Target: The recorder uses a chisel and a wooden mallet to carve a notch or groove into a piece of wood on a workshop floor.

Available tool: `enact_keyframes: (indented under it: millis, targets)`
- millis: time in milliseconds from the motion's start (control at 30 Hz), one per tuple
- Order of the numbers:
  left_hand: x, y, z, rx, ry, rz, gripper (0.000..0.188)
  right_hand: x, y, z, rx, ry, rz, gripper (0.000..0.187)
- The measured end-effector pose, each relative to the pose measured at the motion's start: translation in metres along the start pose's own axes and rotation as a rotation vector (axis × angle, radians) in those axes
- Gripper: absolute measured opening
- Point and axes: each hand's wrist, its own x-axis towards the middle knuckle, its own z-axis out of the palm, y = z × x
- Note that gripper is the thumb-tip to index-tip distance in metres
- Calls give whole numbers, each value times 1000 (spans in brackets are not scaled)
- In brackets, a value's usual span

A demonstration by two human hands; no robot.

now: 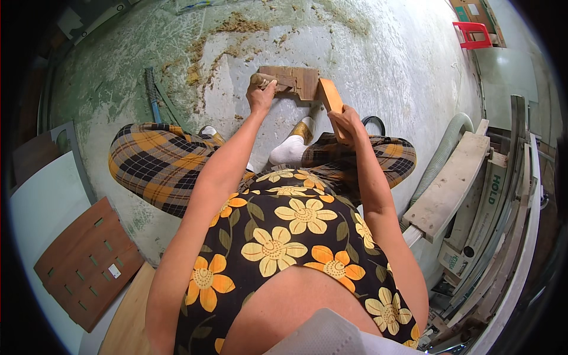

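My left hand (260, 99) is closed around a rough, rounded brown wooden piece (261, 80). Against its right side, low over the floor, is a dark brown wooden board (307, 81) with a stepped lower edge; whether the two are joined I cannot tell. In my right hand (348, 122) is a flat orange-tan wooden bar (331, 94), its far end beside the board's right edge. Contact between bar and board is not clear from here. My feet, in white socks (287, 152) and slippers, are just below the board.
Brown debris (236, 25) lies scattered on the worn concrete floor (367, 65). Left are a dark strip with a blue handle (154, 97) and a slotted brown panel (89, 263). Planks (452, 183) and a ribbed hose (441, 157) line the right; a red stool (473, 35) stands beyond.
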Motion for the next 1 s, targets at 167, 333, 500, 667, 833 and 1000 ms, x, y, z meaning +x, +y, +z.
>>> enact_keyframes:
  millis: [167, 333, 500, 667, 833, 1000]
  targets:
    - [2, -4, -1, 25, 21, -15, 30, 3, 1, 2, -8, -4, -25, 66]
    - [0, -1, -1, 37, 13, -12, 30, 1, 1, 1, -9, -1, -27, 67]
    - [-1, 6, -1, 20, 17, -9, 22, 0, 0, 1, -12, -1, -24, 68]
    - [1, 1, 2, 51, 11, -67, 26, 2, 4, 3, -9, 7, -21, 66]
    - [8, -27, 10, -16, 17, -77, 31, -2, -3, 1, -13, 4, -17, 66]
    - [13, -27, 13, 19, 88, -37, 26, -8, -10, 1, -28, 12, -21, 65]
